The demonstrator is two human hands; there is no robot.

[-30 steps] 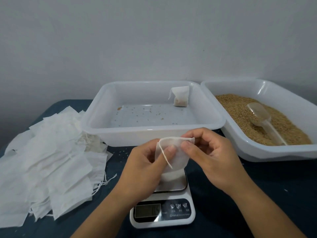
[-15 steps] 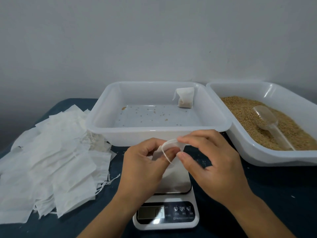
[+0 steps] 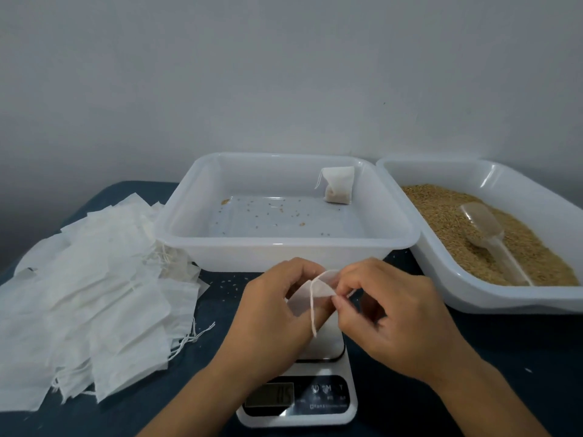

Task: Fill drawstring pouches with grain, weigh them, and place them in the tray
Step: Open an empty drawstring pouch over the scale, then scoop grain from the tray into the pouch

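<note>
An empty white drawstring pouch (image 3: 318,290) hangs above the scale (image 3: 315,402), held at its mouth by both hands. My left hand (image 3: 274,313) grips its left side, and my right hand (image 3: 394,313) pinches the rim from the right. The pouch's string loops down in front of my left fingers. Behind the hands stands the white tray (image 3: 284,250) with one filled pouch (image 3: 338,189) at its back right and scattered grains on its floor. To the right, a second tray (image 3: 492,298) holds grain (image 3: 441,209) and a clear plastic scoop (image 3: 485,231).
A heap of flat empty pouches (image 3: 94,298) covers the dark blue table (image 3: 473,357) on the left. The scale's display shows digits. A plain grey wall rises close behind both trays.
The pouch's mouth has been pulled apart between my fingers, and the hands have shifted slightly to the right over the scale. The camera moved a little.
</note>
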